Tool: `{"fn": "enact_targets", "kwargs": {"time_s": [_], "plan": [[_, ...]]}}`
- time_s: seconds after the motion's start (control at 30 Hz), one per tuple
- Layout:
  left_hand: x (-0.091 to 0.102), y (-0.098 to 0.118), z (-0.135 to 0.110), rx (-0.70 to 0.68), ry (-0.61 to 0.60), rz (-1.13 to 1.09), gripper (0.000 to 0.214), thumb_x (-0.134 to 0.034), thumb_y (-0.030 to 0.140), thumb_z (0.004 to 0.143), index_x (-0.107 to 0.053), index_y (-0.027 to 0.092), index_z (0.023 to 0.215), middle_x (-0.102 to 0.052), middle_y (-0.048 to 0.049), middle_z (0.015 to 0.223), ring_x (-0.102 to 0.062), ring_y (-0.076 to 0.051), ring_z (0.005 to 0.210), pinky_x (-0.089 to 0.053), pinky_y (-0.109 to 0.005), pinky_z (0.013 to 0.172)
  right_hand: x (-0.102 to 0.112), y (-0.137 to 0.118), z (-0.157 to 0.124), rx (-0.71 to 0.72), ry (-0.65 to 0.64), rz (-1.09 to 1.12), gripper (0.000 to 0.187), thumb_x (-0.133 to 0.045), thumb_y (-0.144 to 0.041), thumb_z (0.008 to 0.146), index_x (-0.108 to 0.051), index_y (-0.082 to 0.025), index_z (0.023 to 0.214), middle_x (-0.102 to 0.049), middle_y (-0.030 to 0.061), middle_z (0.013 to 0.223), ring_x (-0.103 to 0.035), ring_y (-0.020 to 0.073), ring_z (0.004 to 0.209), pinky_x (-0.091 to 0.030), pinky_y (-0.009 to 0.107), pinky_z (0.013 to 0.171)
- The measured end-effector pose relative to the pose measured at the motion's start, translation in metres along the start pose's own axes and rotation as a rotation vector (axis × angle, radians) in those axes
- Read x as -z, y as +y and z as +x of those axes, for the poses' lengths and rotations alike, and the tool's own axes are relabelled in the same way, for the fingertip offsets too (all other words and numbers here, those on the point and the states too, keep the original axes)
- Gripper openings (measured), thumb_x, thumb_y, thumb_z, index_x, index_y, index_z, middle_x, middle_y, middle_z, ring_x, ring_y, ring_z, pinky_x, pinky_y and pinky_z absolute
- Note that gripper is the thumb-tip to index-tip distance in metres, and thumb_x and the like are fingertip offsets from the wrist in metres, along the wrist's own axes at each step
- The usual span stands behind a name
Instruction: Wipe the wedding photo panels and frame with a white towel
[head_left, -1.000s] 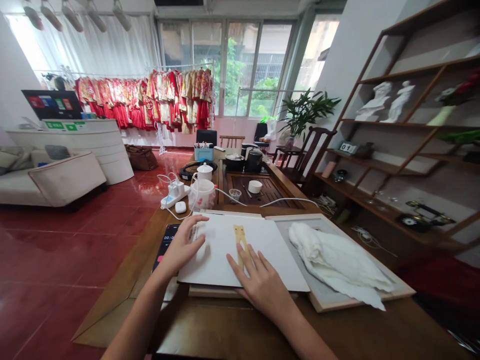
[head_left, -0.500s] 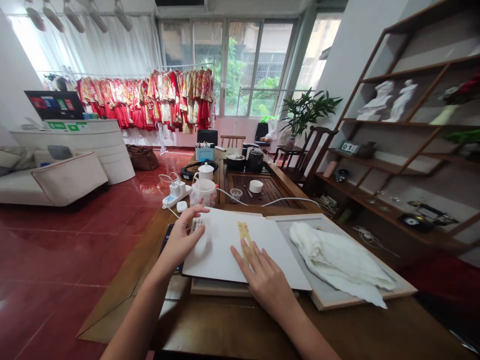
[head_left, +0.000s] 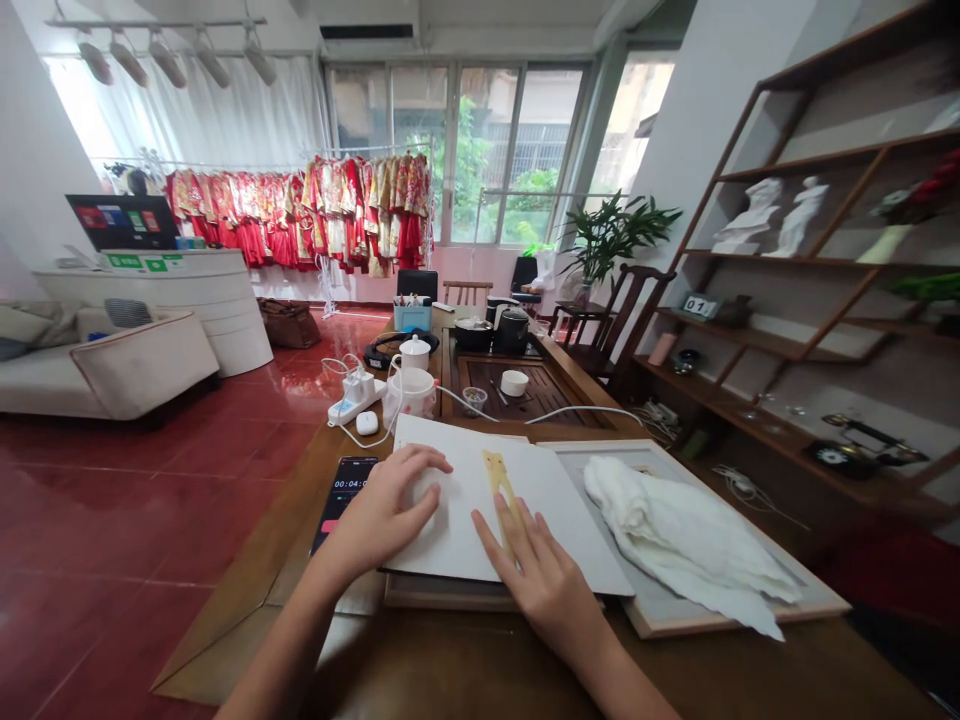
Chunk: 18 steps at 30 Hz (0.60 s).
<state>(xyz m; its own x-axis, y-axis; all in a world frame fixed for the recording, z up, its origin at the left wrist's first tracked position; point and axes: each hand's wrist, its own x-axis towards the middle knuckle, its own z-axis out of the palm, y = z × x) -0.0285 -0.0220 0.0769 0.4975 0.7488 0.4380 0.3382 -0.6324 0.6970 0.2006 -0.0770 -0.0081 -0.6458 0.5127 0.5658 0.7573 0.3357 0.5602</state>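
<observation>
My left hand (head_left: 390,510) lies flat on a white sheet of card (head_left: 457,530), its fingers curved and holding nothing. My right hand (head_left: 541,580) rests its fingertips on a narrow pale-yellow wooden ruler (head_left: 500,500), which lies on the card. Left of the card, a black phone (head_left: 345,500) shows a running timer. To the right, a crumpled white cloth (head_left: 682,540) lies on a grey board (head_left: 577,470) in a light wooden frame, apart from both hands.
Beyond the card stand a white power strip (head_left: 356,397), a white jug (head_left: 411,395) and a dark wooden tea tray (head_left: 517,395) with kettles behind it. Loose cables cross the wooden table (head_left: 420,660). Shelves with plaster figures (head_left: 761,215) stand to the right.
My left hand has slid rightward onto the card, leaving the phone uncovered. My right hand and the ruler stay in about the same place. The whole view has shifted slightly.
</observation>
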Motion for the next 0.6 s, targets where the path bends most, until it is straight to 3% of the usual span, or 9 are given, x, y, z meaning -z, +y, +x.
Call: {"fn": "enact_targets", "kwargs": {"time_s": [0.1,0.2,0.3,0.43,0.53,0.6], "plan": [[0.004,0.013,-0.004,-0.026,-0.055,-0.028,0.021,-0.047,0.017,0.091,-0.059,0.025,0.106,-0.057,-0.0036,0.116,-0.051,-0.02,0.114,-0.036,-0.038,0.103,0.002,0.003,-0.001,-0.007,0.032,0.038,0.047,-0.038,-0.007,0.092,-0.045,-0.011,0.137,-0.052,0.024,0.131,-0.047,0.0396,0.122,-0.054,0.048,0.085],[0.01,0.023,-0.009,-0.077,0.006,-0.096,0.018,-0.046,0.019,0.093,-0.059,0.025,0.104,-0.054,-0.0039,0.121,-0.049,-0.021,0.118,-0.034,-0.037,0.104,0.005,0.008,-0.002,-0.039,0.059,0.085,0.047,-0.036,-0.007,0.093,-0.043,-0.012,0.139,-0.05,0.0226,0.134,-0.044,0.0375,0.126,-0.053,0.047,0.088],[0.01,0.028,-0.012,-0.135,0.168,-0.149,0.02,-0.049,0.023,0.092,-0.058,0.026,0.11,-0.048,-0.0054,0.13,-0.041,-0.024,0.127,-0.029,-0.04,0.108,0.009,0.015,0.001,-0.073,0.113,0.154,0.048,-0.033,-0.007,0.094,-0.04,-0.011,0.141,-0.046,0.023,0.136,-0.04,0.0367,0.128,-0.051,0.048,0.091],[-0.002,0.032,-0.01,-0.184,0.426,-0.378,0.039,-0.048,0.035,0.091,-0.047,0.029,0.13,-0.032,-0.0046,0.146,-0.023,-0.029,0.138,-0.029,-0.045,0.109,0.018,0.027,0.011,-0.129,0.229,0.245,0.052,-0.033,-0.004,0.092,-0.035,-0.014,0.144,-0.042,0.0203,0.14,-0.039,0.0346,0.129,-0.05,0.049,0.094],[-0.016,0.04,-0.004,-0.261,0.585,-0.588,0.051,-0.044,0.046,0.09,-0.034,0.037,0.139,-0.025,0.0017,0.151,-0.022,-0.028,0.14,-0.033,-0.043,0.108,0.023,0.035,0.017,-0.175,0.327,0.332,0.053,-0.035,-0.006,0.092,-0.034,-0.016,0.144,-0.037,0.0178,0.144,-0.039,0.0336,0.13,-0.049,0.049,0.094],[-0.022,0.047,-0.001,-0.323,0.62,-0.658,0.051,-0.038,0.047,0.091,-0.03,0.04,0.14,-0.026,0.0039,0.15,-0.025,-0.027,0.139,-0.035,-0.042,0.108,0.024,0.035,0.02,-0.243,0.409,0.476,0.049,-0.036,-0.014,0.094,-0.038,-0.018,0.142,-0.038,0.0153,0.145,-0.042,0.0325,0.128,-0.049,0.048,0.095]]}}
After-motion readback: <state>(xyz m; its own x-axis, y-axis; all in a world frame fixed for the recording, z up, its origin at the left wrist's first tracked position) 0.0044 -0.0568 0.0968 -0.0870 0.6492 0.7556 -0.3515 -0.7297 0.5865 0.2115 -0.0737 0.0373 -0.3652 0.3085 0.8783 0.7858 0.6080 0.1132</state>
